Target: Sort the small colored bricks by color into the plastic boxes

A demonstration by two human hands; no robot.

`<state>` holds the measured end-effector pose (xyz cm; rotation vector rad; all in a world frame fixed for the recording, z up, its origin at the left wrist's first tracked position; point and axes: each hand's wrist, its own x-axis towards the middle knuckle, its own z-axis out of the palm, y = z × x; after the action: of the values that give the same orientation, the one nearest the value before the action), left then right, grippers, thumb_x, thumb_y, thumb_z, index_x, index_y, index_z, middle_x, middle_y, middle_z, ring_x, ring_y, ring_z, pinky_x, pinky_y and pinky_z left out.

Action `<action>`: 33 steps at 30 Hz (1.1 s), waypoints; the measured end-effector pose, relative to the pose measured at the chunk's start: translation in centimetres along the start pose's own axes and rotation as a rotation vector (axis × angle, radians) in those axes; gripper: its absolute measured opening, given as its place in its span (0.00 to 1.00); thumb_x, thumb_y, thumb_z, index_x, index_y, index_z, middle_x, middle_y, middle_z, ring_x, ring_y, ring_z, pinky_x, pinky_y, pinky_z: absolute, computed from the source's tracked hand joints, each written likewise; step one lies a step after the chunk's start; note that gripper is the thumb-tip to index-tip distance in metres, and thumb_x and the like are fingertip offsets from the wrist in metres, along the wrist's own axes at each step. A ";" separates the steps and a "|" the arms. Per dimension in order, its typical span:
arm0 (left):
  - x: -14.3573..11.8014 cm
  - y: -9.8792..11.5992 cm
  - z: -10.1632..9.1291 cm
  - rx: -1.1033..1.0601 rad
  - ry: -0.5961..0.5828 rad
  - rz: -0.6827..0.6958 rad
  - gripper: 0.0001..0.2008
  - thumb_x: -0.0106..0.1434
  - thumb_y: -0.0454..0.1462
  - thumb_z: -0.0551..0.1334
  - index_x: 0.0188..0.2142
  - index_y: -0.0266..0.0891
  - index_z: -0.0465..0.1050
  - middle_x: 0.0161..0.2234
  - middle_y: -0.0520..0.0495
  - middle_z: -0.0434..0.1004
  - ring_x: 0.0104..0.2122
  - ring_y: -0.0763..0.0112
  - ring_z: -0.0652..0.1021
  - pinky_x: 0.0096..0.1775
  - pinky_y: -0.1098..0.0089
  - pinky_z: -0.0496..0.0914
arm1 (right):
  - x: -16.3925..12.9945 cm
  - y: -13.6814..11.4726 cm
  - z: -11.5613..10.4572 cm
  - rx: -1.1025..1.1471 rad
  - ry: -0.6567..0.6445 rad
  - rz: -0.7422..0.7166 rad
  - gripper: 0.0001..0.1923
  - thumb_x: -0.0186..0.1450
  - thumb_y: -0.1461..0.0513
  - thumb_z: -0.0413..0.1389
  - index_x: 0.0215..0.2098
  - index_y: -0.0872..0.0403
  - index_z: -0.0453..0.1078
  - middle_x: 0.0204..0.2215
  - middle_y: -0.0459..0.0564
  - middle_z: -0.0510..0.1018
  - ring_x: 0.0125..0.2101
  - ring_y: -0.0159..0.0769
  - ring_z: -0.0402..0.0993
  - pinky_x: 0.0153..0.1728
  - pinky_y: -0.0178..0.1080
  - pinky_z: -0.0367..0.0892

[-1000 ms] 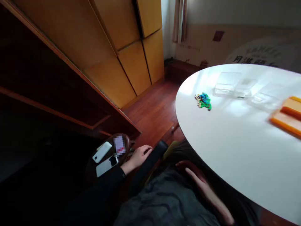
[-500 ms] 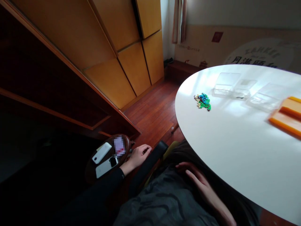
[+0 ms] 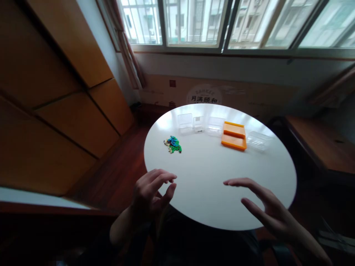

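My left hand [image 3: 154,192] hovers over the near left edge of the white oval table [image 3: 202,177], thumb and fingers apart and nothing between them. A pile of small blue, green and cream pieces [image 3: 173,144] lies on the tabletop beyond it; their kind is too small to tell. Over the near right part of the table my right hand [image 3: 263,203] is held with its fingers spread, also holding nothing. Farther off, in front of that hand, an orange two-part tray [image 3: 233,142] rests on the table.
Clear plastic boxes with raised lids [image 3: 185,128] stand along the table's far side, one more clear box [image 3: 257,141] right of the orange tray. Wooden cabinets [image 3: 66,122] rise at the left. A brown wooden surface [image 3: 324,144] lies at the right, windows [image 3: 194,22] at the back.
The view has swung right and up onto the whole table. Both hands have risen, the left from beside the stool with phones and the right from the lap, to above the table's near side.
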<state>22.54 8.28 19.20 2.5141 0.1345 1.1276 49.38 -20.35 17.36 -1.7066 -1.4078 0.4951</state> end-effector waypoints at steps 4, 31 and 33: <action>7.2 -1.4 6.6 0.009 -0.152 0.015 0.07 0.76 0.40 0.66 0.50 0.43 0.78 0.46 0.44 0.86 0.45 0.58 0.85 0.47 0.58 0.80 | 4.3 5.1 -2.5 -0.259 0.236 -0.038 0.18 0.80 0.55 0.56 0.67 0.42 0.72 0.64 0.54 0.79 0.66 0.53 0.76 0.66 0.59 0.76; 11.9 -10.8 19.3 0.038 -0.551 0.091 0.28 0.75 0.50 0.66 0.70 0.44 0.73 0.72 0.38 0.73 0.68 0.45 0.75 0.70 0.45 0.71 | 13.3 13.4 -2.1 -0.603 0.226 -0.131 0.37 0.76 0.57 0.58 0.80 0.52 0.57 0.80 0.60 0.59 0.79 0.56 0.55 0.76 0.63 0.62; 11.3 -11.0 18.9 0.050 -0.567 0.094 0.32 0.75 0.53 0.65 0.73 0.43 0.70 0.75 0.36 0.68 0.71 0.44 0.72 0.72 0.44 0.67 | 12.6 12.9 -2.2 -0.576 0.218 -0.137 0.37 0.76 0.57 0.58 0.80 0.50 0.57 0.80 0.58 0.60 0.79 0.56 0.57 0.76 0.62 0.64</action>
<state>44.82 15.37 11.47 2.7984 -0.1111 0.4080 62.39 -9.48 10.83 -2.0120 -1.5838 -0.1955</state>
